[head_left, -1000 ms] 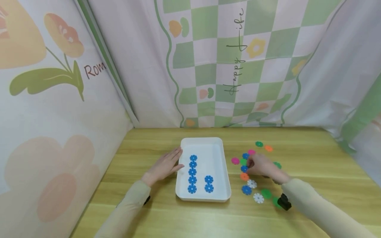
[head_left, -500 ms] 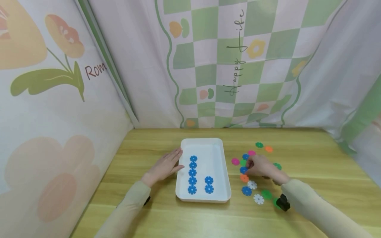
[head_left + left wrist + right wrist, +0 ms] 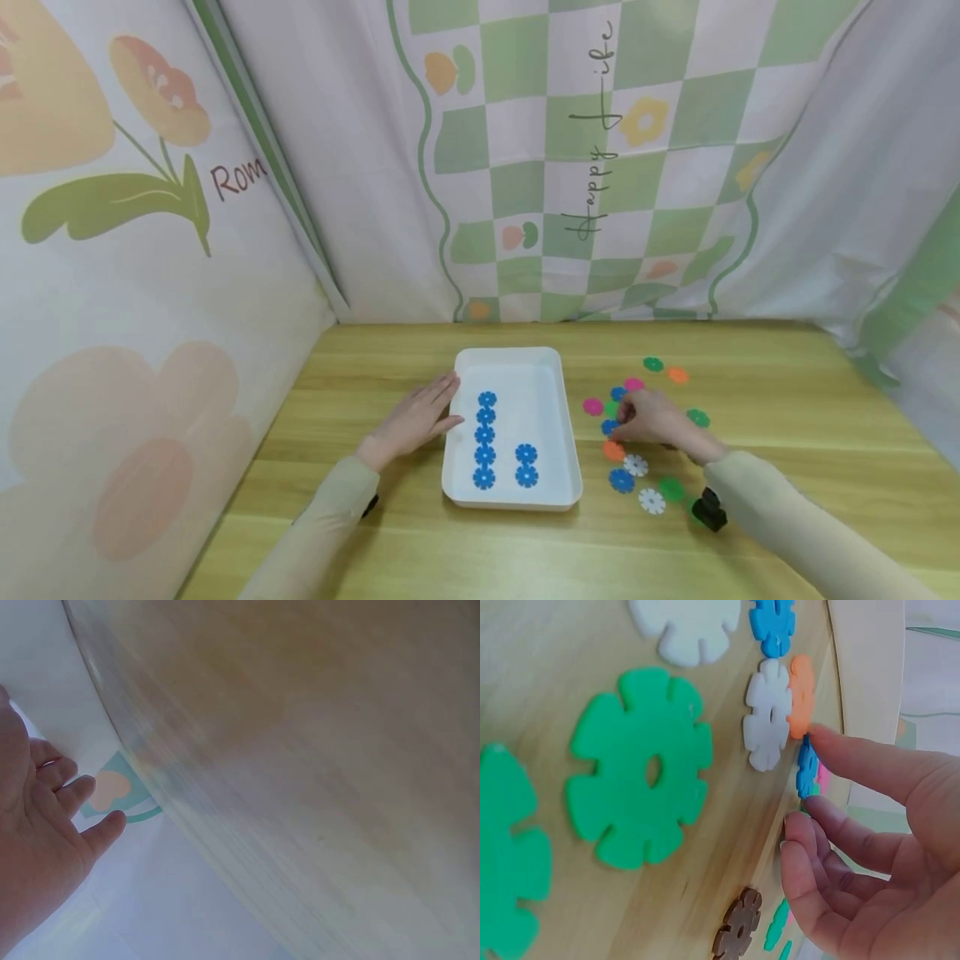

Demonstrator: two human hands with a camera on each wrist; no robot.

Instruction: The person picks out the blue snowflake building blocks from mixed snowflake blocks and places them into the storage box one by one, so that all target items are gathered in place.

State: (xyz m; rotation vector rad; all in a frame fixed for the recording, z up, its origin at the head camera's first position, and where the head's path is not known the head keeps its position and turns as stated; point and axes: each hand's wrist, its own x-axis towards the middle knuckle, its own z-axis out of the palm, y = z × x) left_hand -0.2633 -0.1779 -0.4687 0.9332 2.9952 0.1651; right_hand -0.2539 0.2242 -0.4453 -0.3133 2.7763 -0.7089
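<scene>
My left hand (image 3: 416,419) rests with straight fingers on the left rim of the white tray (image 3: 543,400). In the tray lie blue snowflake discs: a left column (image 3: 484,435) of several and a right pair (image 3: 527,465). Over the loose pieces on the right, my right hand (image 3: 656,421) pinches a blue snowflake disc (image 3: 608,427) between thumb and index finger. The right wrist view shows that disc (image 3: 805,769) edge-on between the two fingertips, low at the table. An orange disc (image 3: 613,451) lies just in front of it. In the left wrist view the left hand (image 3: 45,825) shows from its palm side.
Around the right hand lie pink (image 3: 593,407), white (image 3: 652,501), green (image 3: 671,489) and orange (image 3: 677,375) discs. Another blue disc (image 3: 621,481) sits nearer the front. A brown disc (image 3: 739,926) appears in the right wrist view. A patterned curtain (image 3: 585,275) hangs behind the wooden table.
My right hand has shifted slightly left, and the blue snowflake disc at its fingertips has slid left with it. The orange disc has nudged a little left. The left hand stays in place.
</scene>
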